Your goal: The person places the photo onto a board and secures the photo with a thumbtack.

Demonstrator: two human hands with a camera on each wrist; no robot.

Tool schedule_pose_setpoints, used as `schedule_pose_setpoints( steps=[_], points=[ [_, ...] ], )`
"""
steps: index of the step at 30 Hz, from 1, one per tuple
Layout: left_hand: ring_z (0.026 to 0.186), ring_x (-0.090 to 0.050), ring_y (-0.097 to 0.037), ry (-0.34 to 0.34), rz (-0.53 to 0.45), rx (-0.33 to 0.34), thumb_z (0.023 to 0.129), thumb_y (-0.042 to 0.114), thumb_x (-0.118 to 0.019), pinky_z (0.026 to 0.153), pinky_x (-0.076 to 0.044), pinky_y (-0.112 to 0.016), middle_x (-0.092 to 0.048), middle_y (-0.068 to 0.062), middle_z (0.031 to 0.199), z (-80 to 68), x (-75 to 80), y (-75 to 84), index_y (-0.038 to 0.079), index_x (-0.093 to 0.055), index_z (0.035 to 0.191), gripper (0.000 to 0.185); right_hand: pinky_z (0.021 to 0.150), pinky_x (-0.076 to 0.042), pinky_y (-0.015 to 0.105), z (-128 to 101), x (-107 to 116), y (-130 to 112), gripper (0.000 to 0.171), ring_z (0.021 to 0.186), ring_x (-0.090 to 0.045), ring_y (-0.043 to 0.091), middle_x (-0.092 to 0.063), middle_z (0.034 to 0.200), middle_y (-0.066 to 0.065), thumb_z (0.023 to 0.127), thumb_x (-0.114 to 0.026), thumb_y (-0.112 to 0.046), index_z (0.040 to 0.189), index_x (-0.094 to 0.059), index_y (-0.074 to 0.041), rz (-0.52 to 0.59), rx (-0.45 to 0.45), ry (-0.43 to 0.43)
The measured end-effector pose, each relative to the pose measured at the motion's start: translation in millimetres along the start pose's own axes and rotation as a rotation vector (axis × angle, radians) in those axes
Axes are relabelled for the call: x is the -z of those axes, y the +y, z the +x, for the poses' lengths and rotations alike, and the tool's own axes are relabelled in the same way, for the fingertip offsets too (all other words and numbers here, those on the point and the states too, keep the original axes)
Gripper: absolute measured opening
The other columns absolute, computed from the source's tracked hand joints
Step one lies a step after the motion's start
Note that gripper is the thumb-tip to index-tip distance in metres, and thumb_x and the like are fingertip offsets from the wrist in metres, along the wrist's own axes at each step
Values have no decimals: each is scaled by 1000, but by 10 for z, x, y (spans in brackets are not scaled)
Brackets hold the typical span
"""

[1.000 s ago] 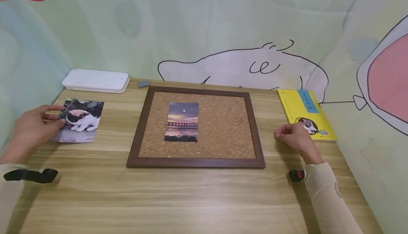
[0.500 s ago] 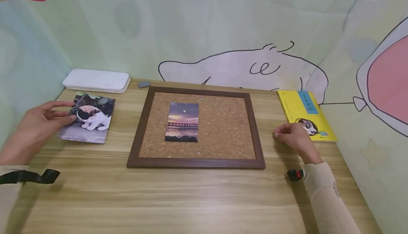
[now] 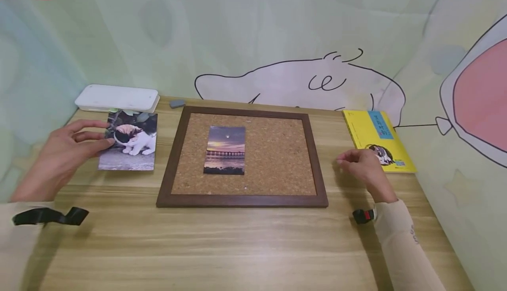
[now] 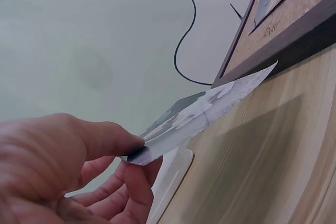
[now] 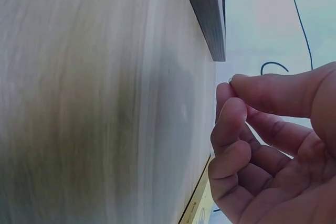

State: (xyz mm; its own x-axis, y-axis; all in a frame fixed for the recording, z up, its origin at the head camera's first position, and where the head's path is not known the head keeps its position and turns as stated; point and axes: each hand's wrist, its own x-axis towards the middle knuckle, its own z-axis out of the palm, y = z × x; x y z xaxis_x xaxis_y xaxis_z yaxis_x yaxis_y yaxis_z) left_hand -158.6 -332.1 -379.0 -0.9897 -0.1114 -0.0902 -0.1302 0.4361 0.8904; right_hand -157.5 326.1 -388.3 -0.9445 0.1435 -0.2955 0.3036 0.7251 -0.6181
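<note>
My left hand (image 3: 69,150) pinches a photo of a calico cat (image 3: 134,152) by its left edge, thumb on top. In the left wrist view the photo (image 4: 205,111) is tilted and raised above the table. A brown-framed corkboard (image 3: 281,159) lies in the middle, bearing a sunset pier photo (image 3: 225,156) with a small shiny thumbtack (image 3: 227,137) near its top. Right of the board, my right hand (image 3: 366,167) has thumb and forefinger pressed together. In the right wrist view a tiny shiny bit, apparently a thumbtack (image 5: 230,80), shows between those tips, mostly hidden.
At the back left lies a white flat case (image 3: 116,97), with a grey eraser-like block (image 3: 177,103) beside it. A yellow book (image 3: 380,141) is at the right, behind my right hand. Printed cloth walls (image 3: 237,27) border the wooden table (image 3: 222,247).
The left hand has carried the cat photo to the right and slightly away from me, closer to the corkboard. The right hand stays nearly where it was, and the board has not moved.
</note>
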Motion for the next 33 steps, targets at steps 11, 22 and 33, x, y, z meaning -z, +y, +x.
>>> schedule_pose_setpoints(
  steps=[11,22,33],
  points=[
    [85,-64,5,-23,-32,-34,89,21,-77,70,-54,-16,-67,24,93,9,-201,154,17,-56,130,47,80,-52,30,-35,-57,-64,26,98,-57,29,-63,115,16,99,-63,-21,117,-65,-4,76,20,16],
    [89,-61,3,-64,-12,-50,91,17,-75,70,-55,-20,-62,20,97,37,-524,281,12,-53,131,46,81,-55,32,-76,-103,-121,24,95,-57,25,-63,113,14,99,-63,-19,117,-66,-2,133,37,39],
    [97,-61,-5,-99,-20,-108,92,18,-74,72,-57,-23,-63,8,106,42,-810,492,8,-55,129,43,68,-54,29,-92,-165,-163,24,82,-62,20,-65,98,6,97,-67,-19,113,-67,0,238,90,41]
  ],
)
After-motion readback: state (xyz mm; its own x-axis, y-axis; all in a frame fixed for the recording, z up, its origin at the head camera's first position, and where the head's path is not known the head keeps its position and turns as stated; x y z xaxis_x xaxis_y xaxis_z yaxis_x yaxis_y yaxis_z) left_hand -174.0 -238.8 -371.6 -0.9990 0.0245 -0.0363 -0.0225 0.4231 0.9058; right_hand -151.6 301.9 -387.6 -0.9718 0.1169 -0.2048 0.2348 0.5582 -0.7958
